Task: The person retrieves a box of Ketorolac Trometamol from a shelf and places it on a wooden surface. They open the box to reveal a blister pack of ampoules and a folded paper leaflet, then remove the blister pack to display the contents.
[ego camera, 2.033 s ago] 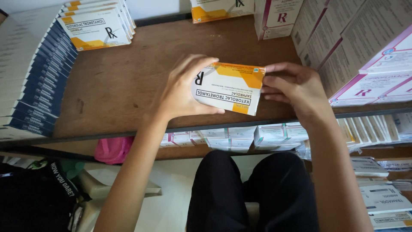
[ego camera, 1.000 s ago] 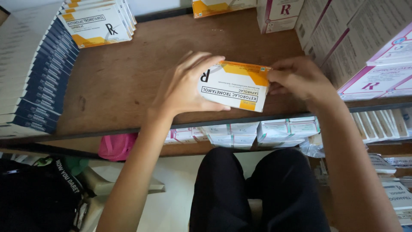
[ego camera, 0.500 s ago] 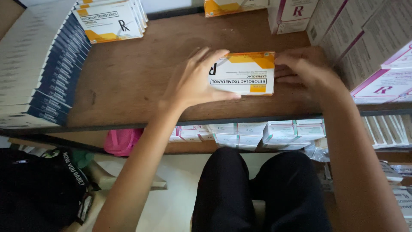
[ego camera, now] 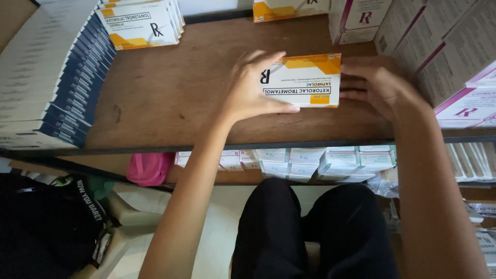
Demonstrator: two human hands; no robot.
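Note:
A white and orange medicine box [ego camera: 305,81] lies upside down to me on the brown wooden shelf [ego camera: 170,98]. My left hand [ego camera: 253,88] grips its left end, thumb along the near edge. My right hand [ego camera: 374,85] presses flat against its right end. Between the two hands the box sits low on the shelf board, near the front edge.
A slanted row of dark blue and white boxes [ego camera: 51,77] fills the left side. More white and orange boxes [ego camera: 142,23] stand at the back. Pink and white cartons [ego camera: 454,67] are stacked on the right. A lower shelf holds small white boxes [ego camera: 310,161]. My dark-trousered legs [ego camera: 310,232] are below.
Both hands have carried the box away from me and slightly right, from tilted above the shelf edge down to level on the shelf board. The camera view has shifted a little.

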